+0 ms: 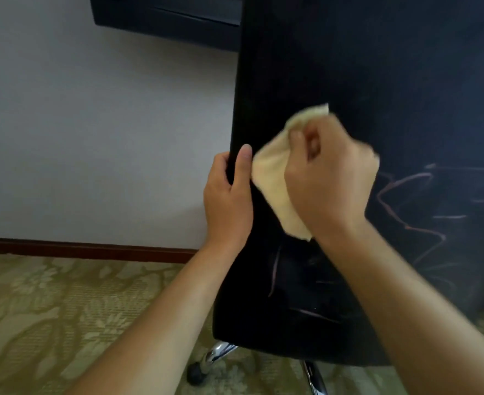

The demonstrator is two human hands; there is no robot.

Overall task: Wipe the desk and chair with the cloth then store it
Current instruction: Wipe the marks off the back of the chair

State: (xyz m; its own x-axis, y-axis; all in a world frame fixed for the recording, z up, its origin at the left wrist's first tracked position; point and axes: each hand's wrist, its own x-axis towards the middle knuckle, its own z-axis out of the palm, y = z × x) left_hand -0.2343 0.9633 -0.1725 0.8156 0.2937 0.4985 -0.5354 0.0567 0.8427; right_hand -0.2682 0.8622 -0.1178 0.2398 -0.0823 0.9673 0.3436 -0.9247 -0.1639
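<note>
Left hand (228, 195) grips chair (377, 67) edge; right hand (330, 178) presses bunched cloth (272, 169) beside it

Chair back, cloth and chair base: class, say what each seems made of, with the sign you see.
Chair back: probably dark leather or vinyl; smooth, matte, with pale scuff lines.
Cloth: soft woven or microfibre fabric, pale yellow; it crumples in the right hand.
Chair base: likely chromed metal; bright mirror-like shine, with a dark caster, probably plastic.
</note>
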